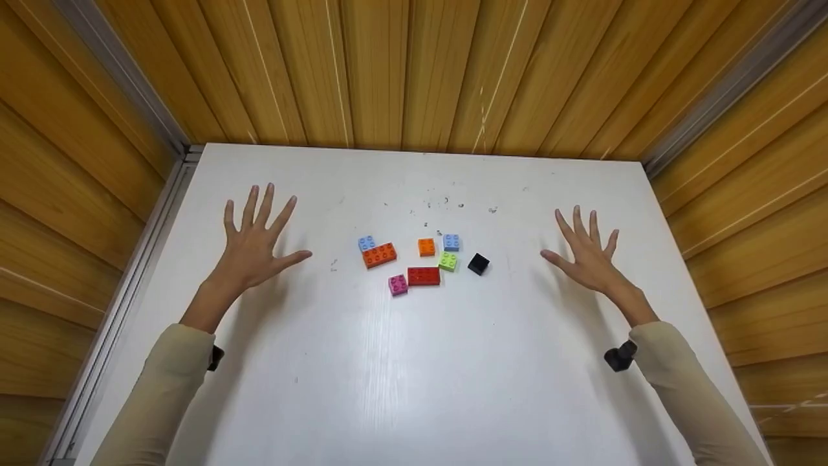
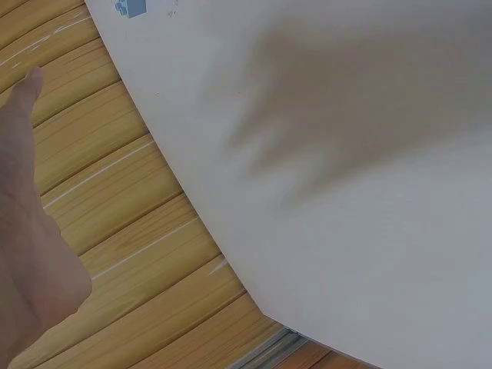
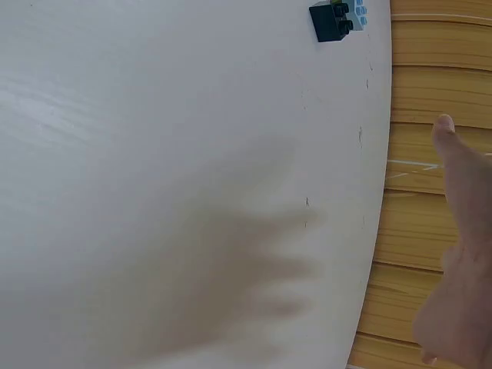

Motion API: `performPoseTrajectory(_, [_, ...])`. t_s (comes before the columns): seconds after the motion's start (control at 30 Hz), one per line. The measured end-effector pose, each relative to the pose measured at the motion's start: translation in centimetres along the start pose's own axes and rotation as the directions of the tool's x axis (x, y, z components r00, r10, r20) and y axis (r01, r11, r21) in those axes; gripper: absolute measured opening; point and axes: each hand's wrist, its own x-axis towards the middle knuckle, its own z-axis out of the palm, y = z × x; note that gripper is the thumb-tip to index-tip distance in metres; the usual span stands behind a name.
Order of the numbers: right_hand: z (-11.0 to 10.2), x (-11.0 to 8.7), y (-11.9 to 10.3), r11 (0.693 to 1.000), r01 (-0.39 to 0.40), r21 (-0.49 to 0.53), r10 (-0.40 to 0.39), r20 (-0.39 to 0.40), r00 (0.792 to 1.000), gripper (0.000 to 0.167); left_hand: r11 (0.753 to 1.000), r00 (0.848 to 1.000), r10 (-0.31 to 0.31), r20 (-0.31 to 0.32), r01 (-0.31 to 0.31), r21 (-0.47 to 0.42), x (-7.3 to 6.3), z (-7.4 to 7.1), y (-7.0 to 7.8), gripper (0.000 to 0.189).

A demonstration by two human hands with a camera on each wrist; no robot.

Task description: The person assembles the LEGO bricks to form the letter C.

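Both hands hover over a white table with fingers spread, holding nothing. The left hand (image 1: 252, 252) is left of a loose group of toy building bricks; the right hand (image 1: 587, 257) is to their right. Nearest the left hand are a light blue brick (image 1: 366, 243) and a long orange brick (image 1: 380, 255) touching it. Mid-group lie a small orange brick (image 1: 426, 247), another light blue brick (image 1: 451, 242), a lime green brick (image 1: 447, 261), a long red brick (image 1: 424, 276) and a pink brick (image 1: 398, 285). A black brick (image 1: 479, 264) lies nearest the right hand.
The white table (image 1: 401, 388) has small dark marks beyond the bricks. Wood-patterned panels (image 1: 414, 71) surround its back and sides, with a metal rail (image 1: 123, 304) along the left edge. A dark device (image 1: 621, 356) is strapped at the right wrist.
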Motion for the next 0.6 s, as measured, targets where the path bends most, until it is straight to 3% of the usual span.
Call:
performPoseTrajectory(0.2, [0.4, 0.3, -0.3, 0.998, -0.009, 0.06, 0.009, 0.004, 1.0, 0.089, 0.993, 0.999, 0.023, -0.041, -0.028, -0.111, 0.3, 0.1, 0.4, 0.096])
performPoseTrajectory(0.37, [0.5, 0.1, -0.5, 0.988, -0.02, 0.152, 0.017, 0.021, 1.0, 0.09, 0.973, 0.999, 0.004, -0.047, -0.014, -0.229, 0.6, 0.3, 0.8, 0.096])
performPoseTrajectory(0.47, [0.5, -0.1, -1.0, 0.981, -0.032, 0.191, 0.024, 0.045, 0.999, 0.09, 0.935, 0.999, -0.046, 0.0, 0.043, -0.352, 0.7, 0.4, 0.8, 0.097])
performPoseTrajectory(0.6, [0.4, -0.3, -2.1, 0.969, -0.024, 0.245, 0.008, 0.069, 0.998, 0.089, 0.848, 0.99, -0.12, 0.075, 0.141, -0.511, 0.9, 0.7, 0.7, 0.096])
